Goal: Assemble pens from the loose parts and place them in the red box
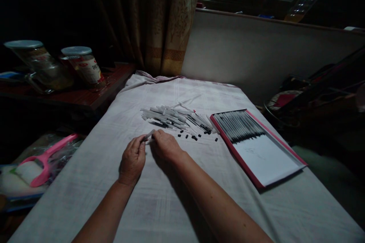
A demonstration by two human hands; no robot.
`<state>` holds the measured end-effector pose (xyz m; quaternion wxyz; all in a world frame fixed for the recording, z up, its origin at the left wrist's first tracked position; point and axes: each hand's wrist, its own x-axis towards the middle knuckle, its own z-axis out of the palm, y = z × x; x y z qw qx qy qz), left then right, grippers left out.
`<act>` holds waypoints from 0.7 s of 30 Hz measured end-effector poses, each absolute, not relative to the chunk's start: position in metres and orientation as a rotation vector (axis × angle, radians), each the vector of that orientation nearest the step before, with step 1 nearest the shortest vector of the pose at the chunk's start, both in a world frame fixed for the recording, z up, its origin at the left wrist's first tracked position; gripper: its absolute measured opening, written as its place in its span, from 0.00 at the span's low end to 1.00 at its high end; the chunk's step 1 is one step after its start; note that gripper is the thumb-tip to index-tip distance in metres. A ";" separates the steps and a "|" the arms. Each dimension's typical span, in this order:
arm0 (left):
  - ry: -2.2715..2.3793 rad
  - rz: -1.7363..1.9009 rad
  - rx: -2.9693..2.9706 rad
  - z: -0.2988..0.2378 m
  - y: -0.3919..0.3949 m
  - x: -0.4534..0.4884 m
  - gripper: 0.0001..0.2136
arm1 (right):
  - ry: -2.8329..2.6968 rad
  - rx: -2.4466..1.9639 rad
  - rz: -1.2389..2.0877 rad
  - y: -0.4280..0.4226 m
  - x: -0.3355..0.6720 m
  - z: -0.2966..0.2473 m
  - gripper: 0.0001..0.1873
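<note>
My left hand (132, 160) is closed around a translucent pen barrel (148, 135), which pokes out past the thumb. My right hand (165, 145) meets it at the far end, fingers pinched together; a small dark bit shows there, but its kind is hidden. Just beyond both hands lies a loose pile of clear pen barrels (168, 115), some with black ends. Several small black caps (194, 138) are scattered in front of the pile. To the right, a shallow red-edged box (273, 163) holds a row of black-tipped pens (241, 124) side by side at its far end.
A pale checked cloth (159, 209) covers the table. At left, a dark wooden stand (105, 91) bears lidded jars (85, 68) and a glass jug (49, 78). Below it, a pink peeler-shaped tool (44, 163) rests on plastic bags. A curtain (168, 26) hangs behind.
</note>
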<state>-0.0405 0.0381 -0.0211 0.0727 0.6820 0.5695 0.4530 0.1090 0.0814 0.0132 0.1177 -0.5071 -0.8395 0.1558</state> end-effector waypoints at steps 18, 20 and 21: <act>1.303 1.079 2.548 -0.014 0.024 -0.018 0.13 | -0.758 -1.156 1.474 0.020 0.199 -0.001 0.21; 1.304 1.075 2.530 -0.015 0.024 -0.018 0.13 | -0.770 -1.117 1.520 0.018 0.199 0.001 0.22; 1.303 1.075 2.525 -0.015 0.025 -0.018 0.13 | -0.774 -1.103 1.543 0.017 0.199 0.002 0.22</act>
